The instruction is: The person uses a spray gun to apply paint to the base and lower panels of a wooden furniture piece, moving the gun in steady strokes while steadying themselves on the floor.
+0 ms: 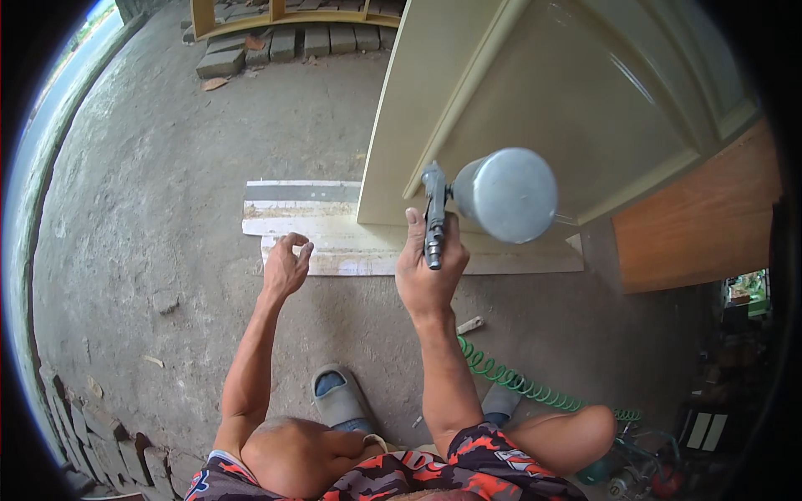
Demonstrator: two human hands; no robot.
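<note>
My right hand [432,280] is wrapped round the handle of a metal paint spray gun [434,204]. A round silver cup [511,196] is attached on the gun's right side. Just beyond the gun stands a cream panelled door [576,108], glossy in places, its lower corner over white boards on the floor. To the left, my left hand [286,265] hovers near the boards [334,230] with fingers loosely curled, a gap between thumb and forefinger, and nothing seen in it.
A green coiled air hose [510,377] runs across the floor at lower right, near a compressor-like machine [643,476]. A brown wooden sheet [697,217] leans at the right. Grey bricks [284,43] lie under a yellowish frame [313,15] at the back; more bricks [113,451] line the lower left.
</note>
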